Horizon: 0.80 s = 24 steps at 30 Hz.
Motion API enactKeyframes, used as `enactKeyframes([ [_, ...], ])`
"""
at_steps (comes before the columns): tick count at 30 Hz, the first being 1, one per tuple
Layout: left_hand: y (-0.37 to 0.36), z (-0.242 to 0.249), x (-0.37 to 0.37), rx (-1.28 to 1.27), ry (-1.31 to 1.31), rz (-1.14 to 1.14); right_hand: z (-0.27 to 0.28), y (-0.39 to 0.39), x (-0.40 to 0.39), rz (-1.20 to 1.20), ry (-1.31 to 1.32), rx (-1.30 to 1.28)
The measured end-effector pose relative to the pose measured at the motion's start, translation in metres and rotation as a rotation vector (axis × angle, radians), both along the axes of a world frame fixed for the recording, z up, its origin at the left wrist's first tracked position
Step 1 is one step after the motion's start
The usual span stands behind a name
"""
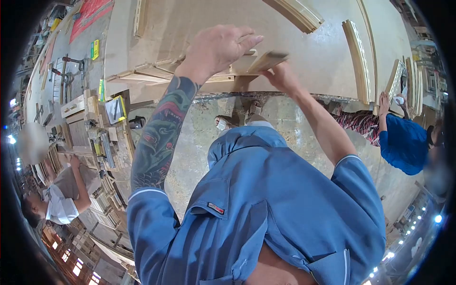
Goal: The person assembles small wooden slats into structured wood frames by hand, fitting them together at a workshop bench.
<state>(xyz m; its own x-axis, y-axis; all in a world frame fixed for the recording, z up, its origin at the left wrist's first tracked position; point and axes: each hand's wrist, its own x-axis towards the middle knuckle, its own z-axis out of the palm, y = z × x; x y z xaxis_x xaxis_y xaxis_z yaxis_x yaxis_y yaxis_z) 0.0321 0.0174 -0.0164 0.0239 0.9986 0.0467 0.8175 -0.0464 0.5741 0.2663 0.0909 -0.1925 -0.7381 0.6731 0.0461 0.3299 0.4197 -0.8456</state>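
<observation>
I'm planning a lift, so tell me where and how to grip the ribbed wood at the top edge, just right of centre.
Probably grip the ribbed wood across its long sides, close to its near end, coming from above on the near side. It is long and narrow and lies flat; that end is the one nearer the right hand, while the far end runs out of view.

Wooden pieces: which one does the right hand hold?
The short piece in the right hand; the bundle at the picture's top and the strips farther right lie on the table, away from that hand.
</observation>
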Motion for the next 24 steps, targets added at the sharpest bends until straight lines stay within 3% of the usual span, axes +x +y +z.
enactKeyframes([
  [2, -0.002, 0.002, 0.001, -0.016, -0.001, 0.016, 0.004, -0.007, -0.005, 0.022, -0.110, 0.428],
  [8, -0.013, 0.015, 0.005, 0.102, 0.228, 0.051, -0.003, -0.015, 0.000, 0.058, -0.110, 0.327],
  [10, -0.040, 0.021, 0.001, 0.503, 0.110, 0.326, -0.030, -0.014, -0.005, -0.105, -0.009, 0.332],
  [12, -0.087, 0.008, 0.000, 0.572, -0.298, 0.882, -0.035, -0.008, -0.005, 0.049, -0.084, 0.200],
  [14, -0.131, 0.000, -0.002, 0.456, -0.770, 1.306, -0.008, -0.004, -0.016, 0.182, -0.307, 0.204],
  [18, -0.169, 0.002, 0.014, 0.117, -1.593, 1.131, 0.009, 0.018, -0.062, 0.228, -0.195, 0.363],
  [20, -0.176, -0.010, 0.007, 0.134, -1.814, 1.096, -0.010, 0.036, -0.097, 0.159, -0.097, 0.420],
  [21, -0.181, -0.030, 0.001, 0.024, -1.948, 1.117, -0.014, 0.040, -0.110, 0.167, -0.095, 0.431],
  [23, -0.175, -0.069, -0.008, -0.080, -2.090, 1.111, -0.020, 0.046, -0.131, -0.193, -0.158, 0.303],
  [24, -0.163, -0.081, -0.010, -0.041, -2.088, 1.175, -0.030, 0.048, -0.132, -0.234, -0.220, 0.274],
])
